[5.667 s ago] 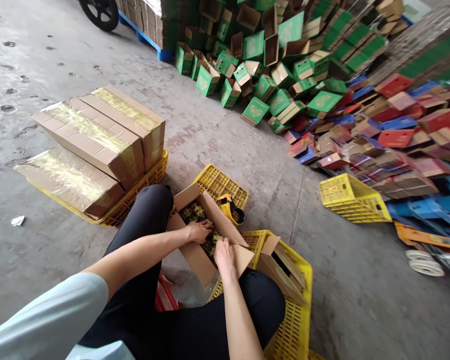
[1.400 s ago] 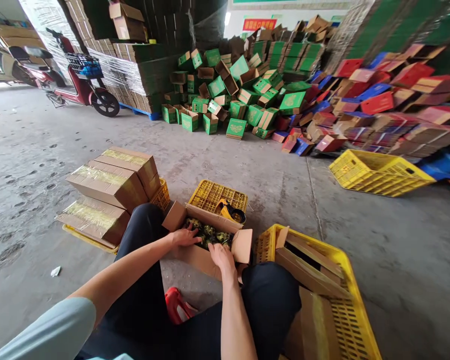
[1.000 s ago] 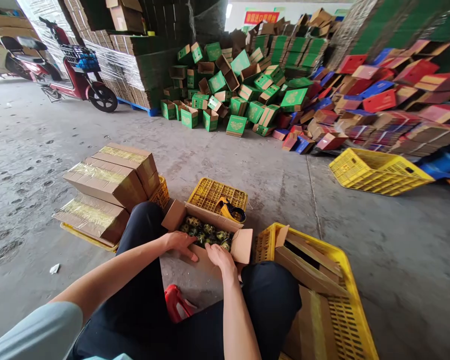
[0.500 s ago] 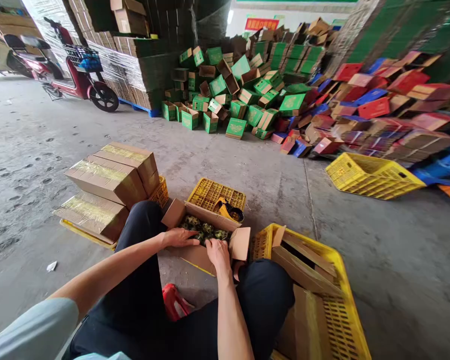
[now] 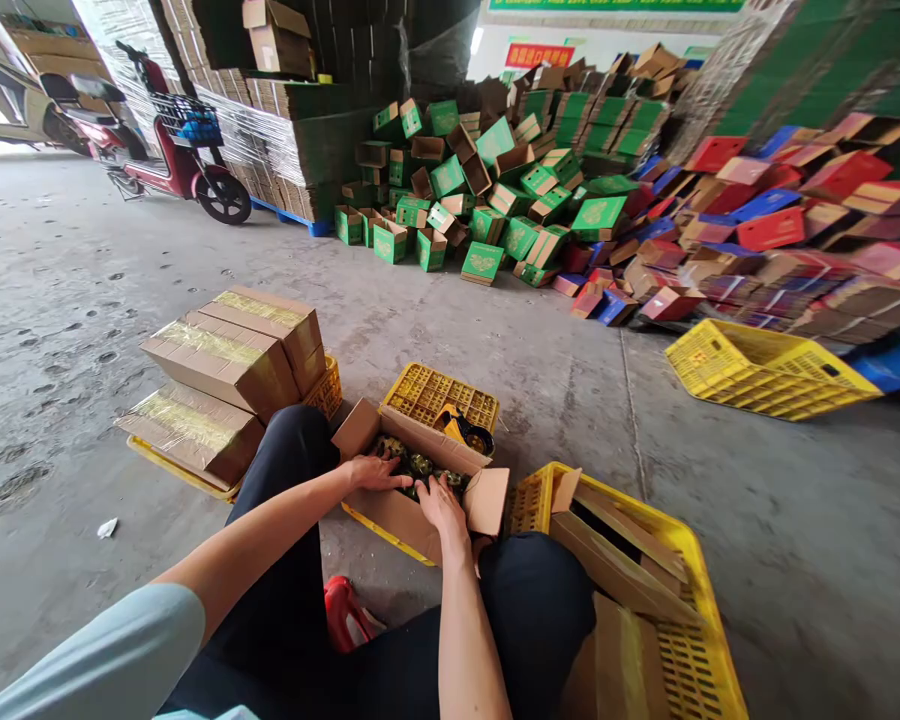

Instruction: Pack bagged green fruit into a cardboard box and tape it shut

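Observation:
An open cardboard box (image 5: pixel 399 520) sits between my knees on a yellow crate, with its flaps standing out. Inside lie several round, mottled dark-green and yellow pieces (image 5: pixel 421 464), whose kind I cannot make out. My left hand (image 5: pixel 376 472) rests on them at the left part of the box, fingers stretched out. Over the near wall reaches my right hand (image 5: pixel 442 505), its fingers apart and touching the pieces right of the middle. Both palms face down, and the fingertips are partly lost among the dark pieces. Neither hand visibly grips anything.
A tape dispenser (image 5: pixel 465 430) lies on an upturned yellow crate (image 5: pixel 439 392) just beyond the box. Taped cartons (image 5: pixel 221 362) are stacked at left. Another yellow crate (image 5: pixel 709 620) with cartons stands at right. Green boxes (image 5: pixel 484 262) and red-blue boxes (image 5: pixel 771 230) are heaped behind.
The view has tilted up since the oldest frame. A second ago my left hand was at the box's near wall; now it lies over the pieces. My right hand stays at the near side.

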Demonstrator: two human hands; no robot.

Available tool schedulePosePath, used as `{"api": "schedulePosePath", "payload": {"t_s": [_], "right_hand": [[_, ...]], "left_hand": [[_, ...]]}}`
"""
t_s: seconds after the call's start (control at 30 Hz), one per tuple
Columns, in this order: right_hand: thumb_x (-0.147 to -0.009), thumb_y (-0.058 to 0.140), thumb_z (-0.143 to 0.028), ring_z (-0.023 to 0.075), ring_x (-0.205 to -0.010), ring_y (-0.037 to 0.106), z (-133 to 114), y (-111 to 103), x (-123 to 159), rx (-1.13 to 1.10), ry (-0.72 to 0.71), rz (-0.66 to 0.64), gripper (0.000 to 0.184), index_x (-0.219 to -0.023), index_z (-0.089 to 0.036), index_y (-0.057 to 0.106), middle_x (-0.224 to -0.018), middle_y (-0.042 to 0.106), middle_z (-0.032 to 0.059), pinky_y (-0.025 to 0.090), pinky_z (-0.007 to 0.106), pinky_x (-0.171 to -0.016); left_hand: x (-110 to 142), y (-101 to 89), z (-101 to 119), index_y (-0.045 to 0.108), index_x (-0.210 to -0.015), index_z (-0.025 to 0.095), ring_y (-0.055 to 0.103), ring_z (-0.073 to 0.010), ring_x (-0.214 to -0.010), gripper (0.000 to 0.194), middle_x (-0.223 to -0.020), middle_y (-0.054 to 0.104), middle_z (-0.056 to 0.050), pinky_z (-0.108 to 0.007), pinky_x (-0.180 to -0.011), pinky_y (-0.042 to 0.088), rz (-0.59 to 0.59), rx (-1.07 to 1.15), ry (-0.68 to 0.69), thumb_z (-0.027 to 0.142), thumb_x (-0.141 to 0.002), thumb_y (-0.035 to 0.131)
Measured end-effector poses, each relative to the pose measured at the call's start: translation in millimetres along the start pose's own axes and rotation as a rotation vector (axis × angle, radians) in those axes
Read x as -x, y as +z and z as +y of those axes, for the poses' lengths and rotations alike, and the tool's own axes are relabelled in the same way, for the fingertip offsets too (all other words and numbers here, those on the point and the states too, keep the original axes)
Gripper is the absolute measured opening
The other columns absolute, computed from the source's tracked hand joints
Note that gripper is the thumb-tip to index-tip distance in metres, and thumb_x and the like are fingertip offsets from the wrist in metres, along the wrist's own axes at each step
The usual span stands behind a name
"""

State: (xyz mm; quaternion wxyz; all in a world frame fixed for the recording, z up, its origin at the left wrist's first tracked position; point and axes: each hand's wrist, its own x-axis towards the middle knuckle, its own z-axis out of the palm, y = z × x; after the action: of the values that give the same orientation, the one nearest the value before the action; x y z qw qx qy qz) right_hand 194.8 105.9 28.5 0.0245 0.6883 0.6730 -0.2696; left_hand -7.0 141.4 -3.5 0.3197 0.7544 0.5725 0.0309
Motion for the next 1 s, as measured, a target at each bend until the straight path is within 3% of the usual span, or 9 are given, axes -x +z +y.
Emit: {"api": "schedulePosePath", "payload": {"t_s": [0.17,0.3,0.4,0.5,0.6,0.7,0.8,0.9,1.0], "right_hand": [[-0.103,0.047,-0.035,0.0319,-0.138,0.058,4,11,8,-0.037,-0.062,0.151,0.047,-0.137,-0.008,0.067,-0.153,0.055,0.0237,0.043,0.039,-0.116],[-0.102,0.045,-0.026,0.0275,-0.139,0.057,16,10,14,-0.067,-0.118,0.290,0.045,-0.138,-0.007,0.065,-0.144,0.064,0.0214,0.042,0.037,-0.118],[-0.104,0.039,-0.028,0.0284,-0.138,0.056,28,0,16,-0.101,-0.188,0.483,0.049,-0.143,-0.007,0.059,-0.144,0.062,0.0221,0.042,0.044,-0.119],[-0.105,0.037,-0.035,0.0314,-0.142,0.050,33,-10,14,-0.106,-0.288,0.688,0.051,-0.146,-0.011,0.058,-0.148,0.059,0.0197,0.040,0.052,-0.120],[-0.104,0.038,-0.036,0.0388,-0.152,0.035,30,-15,10,0.017,-0.159,0.600,0.056,-0.155,-0.015,0.049,-0.163,0.044,0.0161,0.031,0.065,-0.121],[-0.104,0.036,-0.034,0.0406,-0.157,0.022,22,-14,6,0.125,0.028,0.470,0.062,-0.165,-0.022,0.033,-0.172,0.030,0.0109,0.022,0.077,-0.118],[-0.104,0.035,-0.036,0.0372,-0.159,0.018,16,-14,4,0.172,0.091,0.413,0.064,-0.167,-0.027,0.025,-0.174,0.025,0.0073,0.018,0.079,-0.117],[-0.104,0.037,-0.034,0.0364,-0.159,0.017,15,-14,1,0.197,0.125,0.376,0.066,-0.167,-0.028,0.022,-0.175,0.021,0.0074,0.018,0.079,-0.117],[-0.102,0.040,-0.033,0.0376,-0.159,0.016,19,-16,-2,0.183,0.114,0.382,0.068,-0.167,-0.028,0.021,-0.175,0.021,0.0087,0.018,0.081,-0.115]], "left_hand": [[18,-3.3,5,0.074,-0.129,0.023,0.062,-0.0410,-0.132,0.055,-0.144,0.064,-0.018,-0.049,-0.107,0.050,0.096,-0.013,0.060,0.065,-0.096,0.056],[34,-10.9,5,0.073,-0.127,0.020,0.057,-0.0334,-0.138,0.039,-0.145,0.064,-0.016,-0.045,-0.116,0.044,0.231,0.010,0.173,0.041,-0.100,0.056],[44,-20.3,-2,0.071,-0.131,0.019,0.048,-0.0334,-0.146,0.038,-0.149,0.060,-0.015,-0.051,-0.121,0.039,0.513,0.039,0.253,0.029,-0.097,0.056],[49,-26.4,-10,0.057,-0.147,0.020,0.031,-0.0365,-0.156,0.053,-0.162,0.045,-0.015,-0.059,-0.124,0.031,0.827,0.100,0.210,0.026,-0.095,0.057],[48,-26.6,-16,0.037,-0.160,0.016,0.020,-0.0390,-0.159,0.071,-0.170,0.027,-0.018,-0.062,-0.126,0.024,0.979,0.217,0.065,0.026,-0.093,0.058],[44,-23.3,-20,0.026,-0.163,0.013,0.019,-0.0380,-0.159,0.079,-0.170,0.023,-0.021,-0.060,-0.128,0.021,1.021,0.379,-0.001,0.028,-0.093,0.056],[43,-19.0,-23,0.021,-0.164,0.013,0.020,-0.0354,-0.159,0.085,-0.170,0.024,-0.020,-0.055,-0.129,0.019,1.007,0.571,-0.004,0.033,-0.091,0.058],[48,-14.2,-27,0.017,-0.166,0.012,0.034,-0.0342,-0.154,0.093,-0.166,0.034,-0.021,-0.052,-0.126,0.027,0.940,0.818,-0.089,0.037,-0.089,0.062],[54,-9.1,-30,0.041,-0.156,0.011,0.058,-0.0324,-0.133,0.082,-0.145,0.061,-0.019,-0.045,-0.112,0.045,0.783,1.029,-0.252,0.039,-0.084,0.069]]}}
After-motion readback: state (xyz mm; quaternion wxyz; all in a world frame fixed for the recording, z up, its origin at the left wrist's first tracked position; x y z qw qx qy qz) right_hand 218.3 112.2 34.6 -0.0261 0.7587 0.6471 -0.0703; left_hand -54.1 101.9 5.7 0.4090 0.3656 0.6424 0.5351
